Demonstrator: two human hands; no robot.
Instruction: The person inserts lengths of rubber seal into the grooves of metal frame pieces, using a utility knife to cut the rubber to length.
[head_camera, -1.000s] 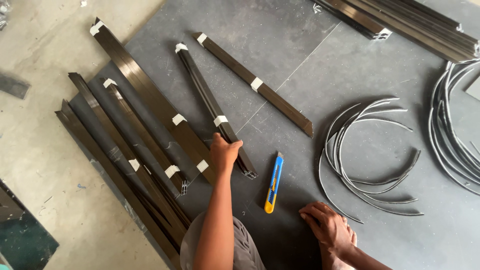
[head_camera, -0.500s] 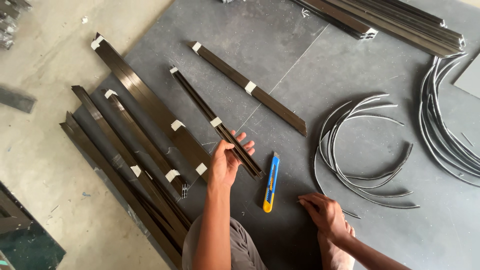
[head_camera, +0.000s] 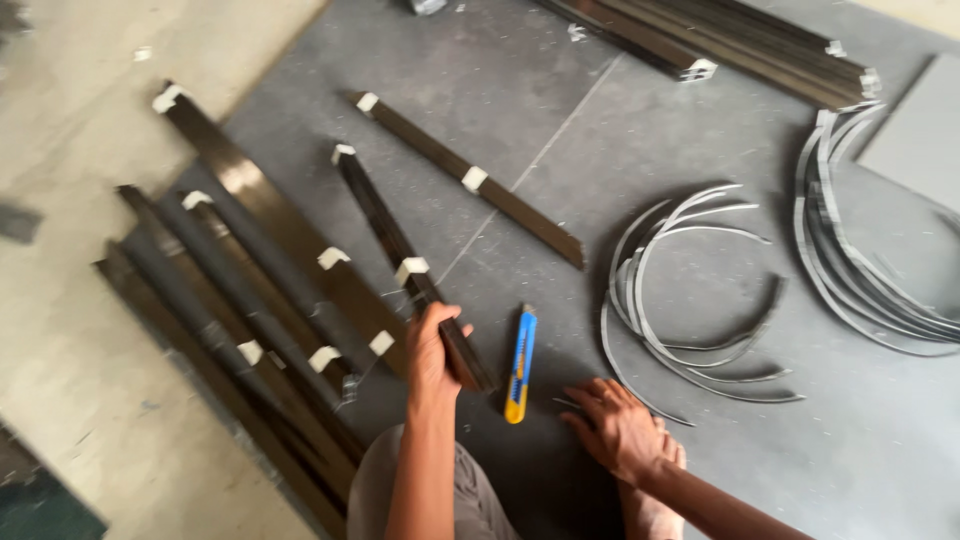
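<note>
I watched the left hand (head_camera: 432, 345) close around the near end of a dark metal strip (head_camera: 405, 265), its fingers wrapped over the edge. The strip lay slanted on the grey floor mat (head_camera: 520, 130), its far end capped with pale tape. The right hand (head_camera: 618, 428) rested flat with fingers spread on the mat, holding nothing, just beside a blue and yellow utility knife (head_camera: 519, 365).

As I judged it, the sorting was partly done: a stack of long dark strips (head_camera: 250, 310) with tape bands lay grouped to the left, one single strip (head_camera: 470, 180) lay apart further up, and the knife lay unused.

The strips looked flat, glossy and stiff, with straight edges. To the right sat thin curved metal bands (head_camera: 690, 290), greyer and duller, nested like arcs; blur made their count unclear.
</note>
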